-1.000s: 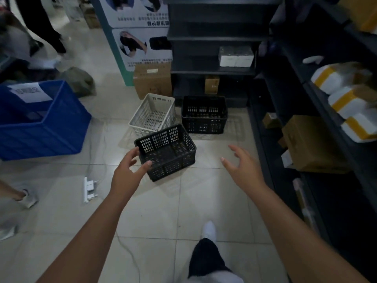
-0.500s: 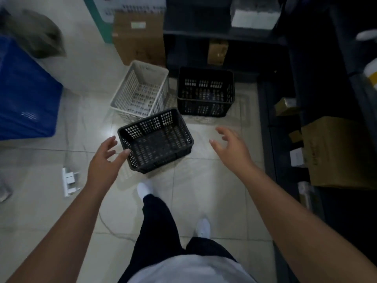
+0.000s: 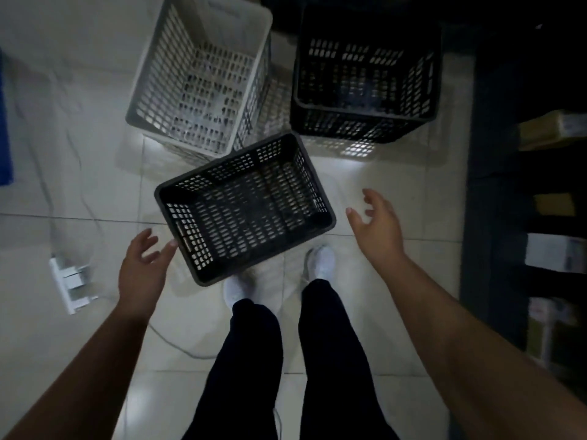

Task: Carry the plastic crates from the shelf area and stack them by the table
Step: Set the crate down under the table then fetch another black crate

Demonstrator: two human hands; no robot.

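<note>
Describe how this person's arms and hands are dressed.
Both forearms are bare with no sleeve in view. The left hand and right hand wear no gloves, and no watch, ring or band is visible on either wrist.

We see a pale tiled floor (image 3: 397, 192). On it, a near black crate (image 3: 244, 208) sits askew at our white shoes (image 3: 319, 260). Farther off stand a white crate (image 3: 200, 74) on the left and another black crate (image 3: 365, 81) on the right. A white power strip (image 3: 68, 281) and its cable (image 3: 178, 344) lie near left.
</note>
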